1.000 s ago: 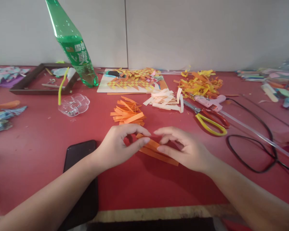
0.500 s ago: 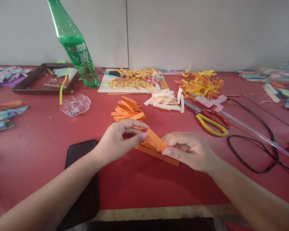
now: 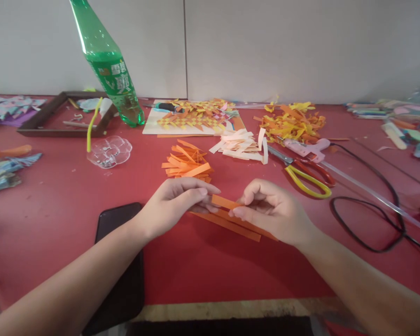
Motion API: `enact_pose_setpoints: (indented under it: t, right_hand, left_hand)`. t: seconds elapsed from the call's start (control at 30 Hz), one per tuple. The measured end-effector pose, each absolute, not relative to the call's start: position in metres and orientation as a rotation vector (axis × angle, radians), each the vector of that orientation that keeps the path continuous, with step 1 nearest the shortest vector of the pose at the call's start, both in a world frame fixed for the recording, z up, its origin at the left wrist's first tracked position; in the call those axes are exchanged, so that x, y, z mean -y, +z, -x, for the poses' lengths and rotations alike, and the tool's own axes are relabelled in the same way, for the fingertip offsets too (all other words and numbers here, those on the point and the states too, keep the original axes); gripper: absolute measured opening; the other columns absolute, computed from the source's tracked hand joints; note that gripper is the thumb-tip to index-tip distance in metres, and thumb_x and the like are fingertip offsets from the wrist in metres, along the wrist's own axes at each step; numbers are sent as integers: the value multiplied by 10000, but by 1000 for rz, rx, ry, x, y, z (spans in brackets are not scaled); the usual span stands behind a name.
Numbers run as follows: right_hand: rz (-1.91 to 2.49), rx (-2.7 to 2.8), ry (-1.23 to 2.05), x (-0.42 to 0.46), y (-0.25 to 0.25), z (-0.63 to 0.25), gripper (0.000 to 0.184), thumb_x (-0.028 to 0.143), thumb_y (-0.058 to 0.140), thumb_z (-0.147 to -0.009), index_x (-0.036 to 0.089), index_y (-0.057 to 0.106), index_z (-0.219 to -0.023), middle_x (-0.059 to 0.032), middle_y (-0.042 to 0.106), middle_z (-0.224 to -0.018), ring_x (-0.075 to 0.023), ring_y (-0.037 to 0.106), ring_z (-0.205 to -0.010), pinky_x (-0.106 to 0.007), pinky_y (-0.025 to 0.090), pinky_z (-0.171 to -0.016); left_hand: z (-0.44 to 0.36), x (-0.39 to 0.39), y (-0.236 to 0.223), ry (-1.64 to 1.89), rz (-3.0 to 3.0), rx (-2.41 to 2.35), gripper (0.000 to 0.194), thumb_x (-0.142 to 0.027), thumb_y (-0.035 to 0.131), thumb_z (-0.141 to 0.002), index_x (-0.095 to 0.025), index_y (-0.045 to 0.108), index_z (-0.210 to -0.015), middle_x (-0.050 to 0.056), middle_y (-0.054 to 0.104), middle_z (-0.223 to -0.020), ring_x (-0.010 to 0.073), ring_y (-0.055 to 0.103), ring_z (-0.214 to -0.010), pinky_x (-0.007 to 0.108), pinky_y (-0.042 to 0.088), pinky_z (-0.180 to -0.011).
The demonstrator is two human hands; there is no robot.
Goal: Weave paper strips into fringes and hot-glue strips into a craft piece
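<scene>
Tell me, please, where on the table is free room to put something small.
Bare red table shows nearer than the left hand and right hand, right of the phone. Another patch, lightly specked, lies between the blue strips and phone. Crowded: the back, from dark frame to glue gun.

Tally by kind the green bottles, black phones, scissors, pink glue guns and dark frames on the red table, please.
Green bottle: 1
Black phone: 1
Scissors: 1 pair
Pink glue gun: 1
Dark frame: 1
Total: 5
</scene>
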State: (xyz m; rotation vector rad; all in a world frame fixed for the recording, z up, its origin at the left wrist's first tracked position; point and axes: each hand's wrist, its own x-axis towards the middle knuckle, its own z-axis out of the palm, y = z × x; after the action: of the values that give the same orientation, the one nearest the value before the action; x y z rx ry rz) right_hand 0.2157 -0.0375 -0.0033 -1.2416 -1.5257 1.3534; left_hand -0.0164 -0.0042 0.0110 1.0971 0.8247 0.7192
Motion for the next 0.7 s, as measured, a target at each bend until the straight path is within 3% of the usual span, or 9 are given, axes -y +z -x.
enact_pose_setpoints:
  t: [0.17, 0.43, 0.7]
  right_hand:
    - [1236, 1569, 1349, 39, -4, -215, 284, 336, 734, -822, 206, 483, -788, 31, 575, -705, -69, 528, -546, -183, 439, -490]
    - [1191, 1535, 1311, 39, -4, -216, 217, 291, 712, -843, 209, 514, -812, 7, 623, -755, -116, 684, -687, -197, 542, -613]
    - [1142, 1535, 1250, 34, 0, -217, 243, 354, 713, -856, 205, 525, -814, -2, 660, -728, -142, 726, -691, -233, 592, -651]
  left_hand:
    - [15, 6, 12, 643, -1295, -955, 159, -284, 786, -783, -174, 759, -894, 37, 794, -809, 165, 764, -776, 232, 616, -752]
    - [16, 3, 9, 677, -1253, -1015, 150, -294, 796, -776, -167, 747, -838, 40, 795, -767, 173, 769, -760, 238, 626, -728]
    - [17, 2, 9, 716, -1177, -1036, 173, -302, 827, -741, -163, 747, -804, 43, 795, -746, 180, 770, -745, 248, 631, -724]
